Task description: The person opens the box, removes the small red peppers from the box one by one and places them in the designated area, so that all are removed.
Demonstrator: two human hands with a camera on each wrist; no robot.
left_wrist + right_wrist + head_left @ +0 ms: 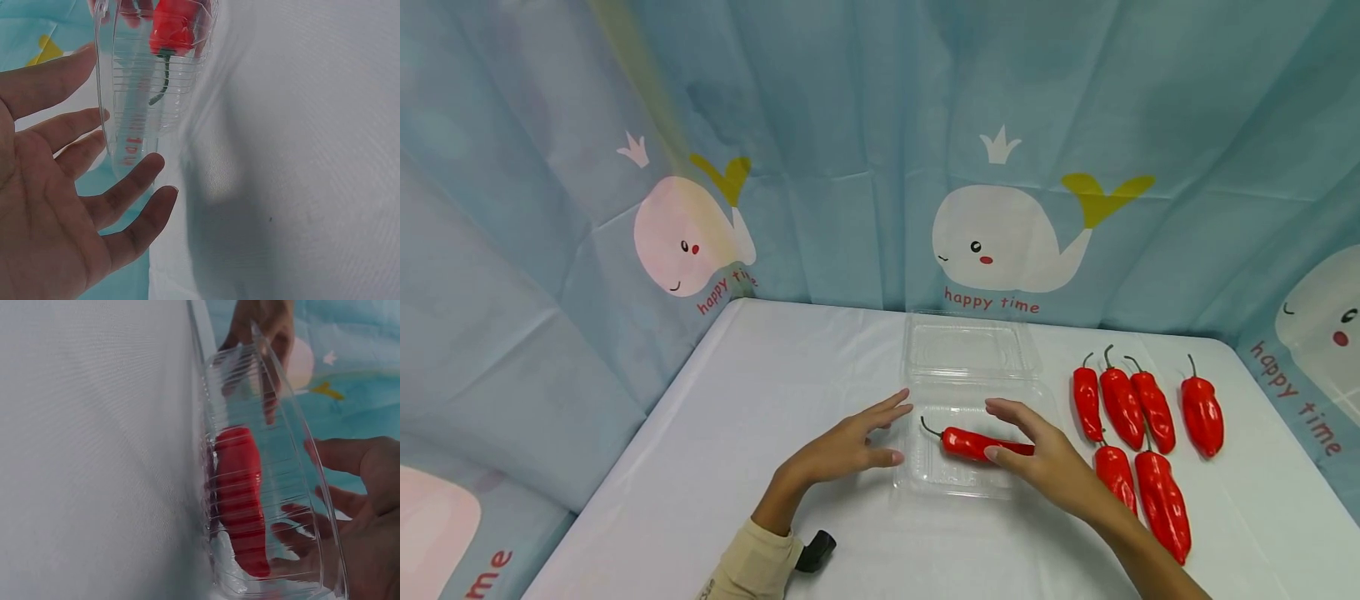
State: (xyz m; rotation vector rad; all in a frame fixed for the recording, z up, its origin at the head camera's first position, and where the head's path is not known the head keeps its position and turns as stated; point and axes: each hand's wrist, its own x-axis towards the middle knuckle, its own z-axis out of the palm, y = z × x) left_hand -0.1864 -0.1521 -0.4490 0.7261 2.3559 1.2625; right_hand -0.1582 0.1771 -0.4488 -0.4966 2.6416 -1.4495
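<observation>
A red chili pepper (970, 444) with a dark curved stem lies inside a clear plastic clamshell box (955, 487), whose lid (970, 348) is folded back flat behind it. My left hand (846, 446) is at the box's left side, fingers spread and palm facing it. In the left wrist view, the left fingertips come right up to the box's clear wall. On the opposite side, my right hand (1041, 458) has its thumb and fingers apart, overlapping the pepper's tip end in the head view. The right wrist view shows nothing gripped between those fingers (340, 453).
Several more red peppers (1122, 408) lie on the white tablecloth (700, 467) to the right of the box, some beside my right forearm. One pepper (1202, 417) sits apart near the right edge. A blue curtain (865, 150) with whale prints hangs behind the table.
</observation>
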